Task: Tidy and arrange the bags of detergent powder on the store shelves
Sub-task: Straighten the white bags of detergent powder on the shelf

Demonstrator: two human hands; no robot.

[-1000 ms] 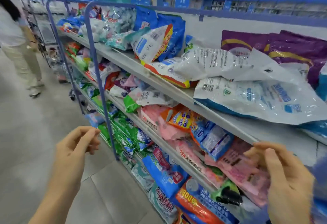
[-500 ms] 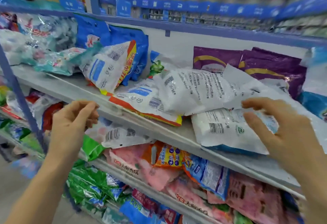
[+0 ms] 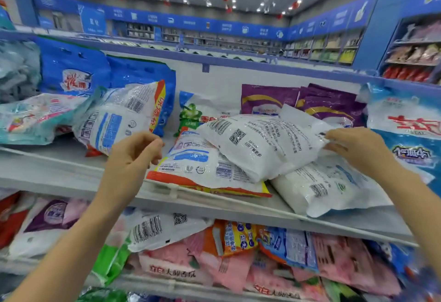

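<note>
Head view is showing the shelf (image 3: 59,170) crowded with slumped detergent bags, and the hazards are running from left to right. At the far left a teal bag (image 3: 35,118) is lying flat. Beside it, a leaning bag (image 3: 119,115) is tipping back against the blue bags (image 3: 74,70), with its lower corner sitting near the front lip. A brush from the left forearm could be enough to send it sliding off. The left hand (image 3: 133,158) is hovering in front of the shelf, between the leaning bag and the orange bag (image 3: 202,170). Its fingers are loosely curled and gripping nothing. The orange bag is already overhanging the lip, so any pull on the pile is likely to be dragging it outward. The top bag (image 3: 257,144) is lying slantwise across the orange bag and the low bag (image 3: 329,187), in front of the purple bags (image 3: 269,99). With powder shifting inside slick film, a lift from one end alone is risking a sag and a slide toward the left. The right hand (image 3: 355,149) is touching the top bag's far corner with nearly straight fingers. Whether the thumb is pinching the film underneath, I cannot tell. A hold on that thin flap alone could be slipping or tearing the seal. The low bag is also jutting over the lip, so it could be following the others down.
</note>
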